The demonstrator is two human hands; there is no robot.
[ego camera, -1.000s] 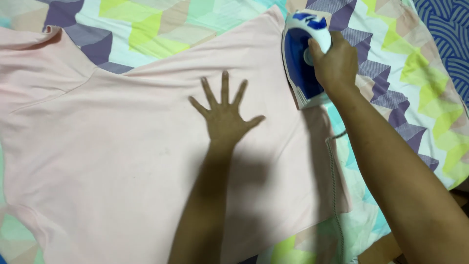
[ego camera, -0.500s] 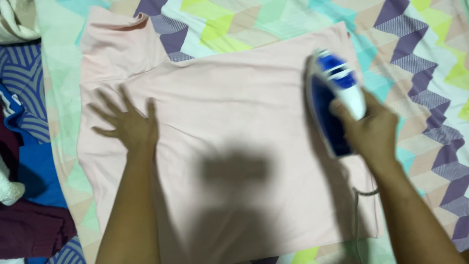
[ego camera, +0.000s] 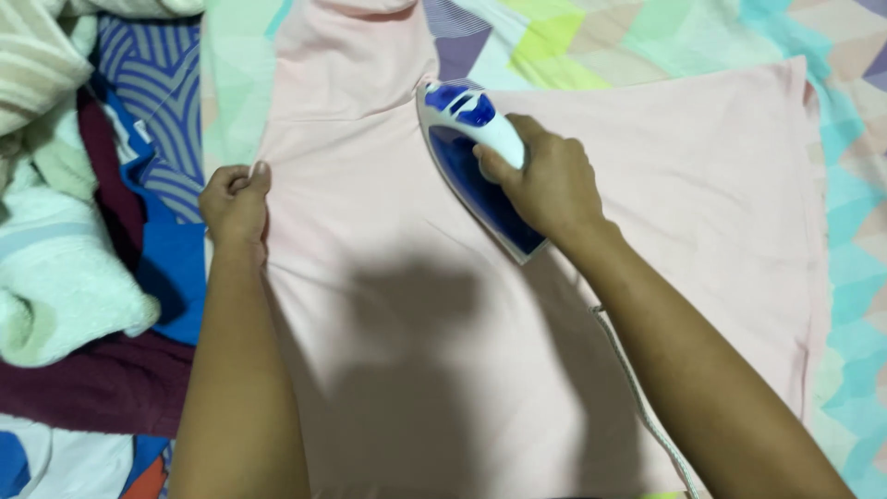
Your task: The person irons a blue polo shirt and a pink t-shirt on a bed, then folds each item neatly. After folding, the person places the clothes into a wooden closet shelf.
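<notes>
Gripping blue-white iron (ego camera: 476, 166) on pink shirt (ego camera: 684, 212)

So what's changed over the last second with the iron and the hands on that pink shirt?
The iron, gripped throughout by the right hand, slid from the shirt's right edge to its middle, near the sleeve. The left hand, flat and spread on the pink shirt before, moved left and now pinches its left edge with closed fingers. The shirt lies flat on the patterned sheet as before.
</notes>
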